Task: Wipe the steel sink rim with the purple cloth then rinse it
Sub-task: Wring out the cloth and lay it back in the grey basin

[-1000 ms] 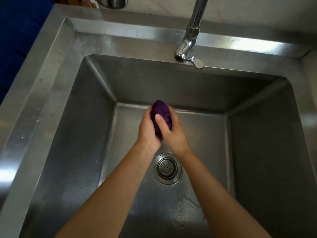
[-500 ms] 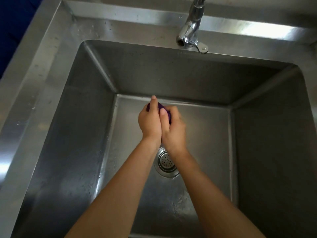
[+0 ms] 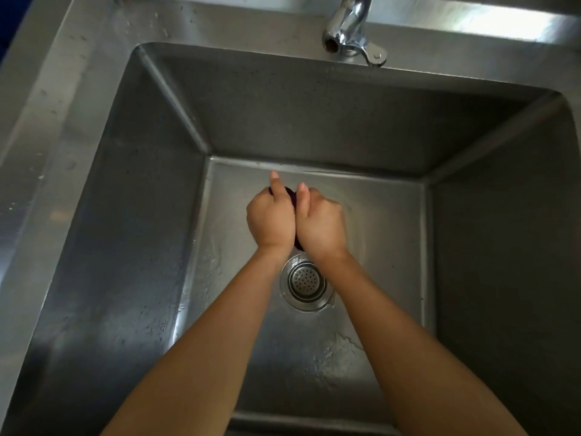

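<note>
Over the middle of the steel basin, my left hand and my right hand press together around the purple cloth. Only a dark sliver of the cloth shows between the thumbs and another bit below the palms. Both hands are closed on it, side by side, just above the drain. The steel sink rim runs along the left and back, dotted with water drops. No water runs from the tap at the back.
A round strainer drain sits under my wrists. Water film and drops lie on the basin floor near the front. The basin walls are deep and steep on all sides.
The cloth, sticking out above my hands a second ago, is now squeezed almost out of sight between them. My hands sank lower in the basin and the view tilted down.
</note>
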Motion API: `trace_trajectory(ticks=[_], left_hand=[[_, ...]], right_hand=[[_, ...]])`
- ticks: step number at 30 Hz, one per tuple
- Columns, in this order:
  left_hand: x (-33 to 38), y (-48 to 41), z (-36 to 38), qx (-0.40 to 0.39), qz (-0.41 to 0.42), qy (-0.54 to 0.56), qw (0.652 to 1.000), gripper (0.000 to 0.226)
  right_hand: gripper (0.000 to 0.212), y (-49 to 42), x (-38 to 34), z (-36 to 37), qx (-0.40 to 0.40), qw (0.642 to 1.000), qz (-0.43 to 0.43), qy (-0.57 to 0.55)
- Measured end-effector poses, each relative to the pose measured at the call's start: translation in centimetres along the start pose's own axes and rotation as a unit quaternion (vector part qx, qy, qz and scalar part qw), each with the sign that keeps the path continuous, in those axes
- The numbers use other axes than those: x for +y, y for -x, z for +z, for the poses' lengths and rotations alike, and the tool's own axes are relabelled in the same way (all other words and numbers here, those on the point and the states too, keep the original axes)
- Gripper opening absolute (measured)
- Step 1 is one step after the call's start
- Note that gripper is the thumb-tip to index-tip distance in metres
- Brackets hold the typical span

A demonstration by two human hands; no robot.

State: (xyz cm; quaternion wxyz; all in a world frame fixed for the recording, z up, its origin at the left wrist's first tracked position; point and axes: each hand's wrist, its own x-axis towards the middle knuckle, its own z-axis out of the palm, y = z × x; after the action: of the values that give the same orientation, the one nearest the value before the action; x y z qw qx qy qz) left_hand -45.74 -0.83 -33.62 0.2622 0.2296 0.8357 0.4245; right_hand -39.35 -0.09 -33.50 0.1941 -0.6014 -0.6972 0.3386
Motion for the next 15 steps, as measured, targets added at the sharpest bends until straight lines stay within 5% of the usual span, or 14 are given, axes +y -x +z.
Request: trace_trajectory(ticks=[6, 8, 11, 15], left_hand=[[0.1, -0.2, -0.3, -0.050, -0.046, 0.075, 0.995, 0.040], [0.1, -1.2, 0.0, -0.068, -0.136, 0.121, 0.981, 0.031], [0.7, -2.7, 0.0, -0.127, -0.276, 0.202, 0.931, 0.025], [1.9, -2.0, 0.1, -0.184, -0.305, 0.201, 0.913, 0.027]], right_hand=[[0.037, -1.6, 0.4, -1.6, -0.117, 0.969, 0.141, -0.167], [0.035, -0.8, 0.3, -2.2, -0.104, 0.974, 0.067, -0.188], [0.053, 0.4, 0.5, -2.3, -0.109, 0.983, -0.142, -0.036], [0.054, -0.4, 0.9, -1.9, -0.021, 0.980, -0.199, 0.026]])
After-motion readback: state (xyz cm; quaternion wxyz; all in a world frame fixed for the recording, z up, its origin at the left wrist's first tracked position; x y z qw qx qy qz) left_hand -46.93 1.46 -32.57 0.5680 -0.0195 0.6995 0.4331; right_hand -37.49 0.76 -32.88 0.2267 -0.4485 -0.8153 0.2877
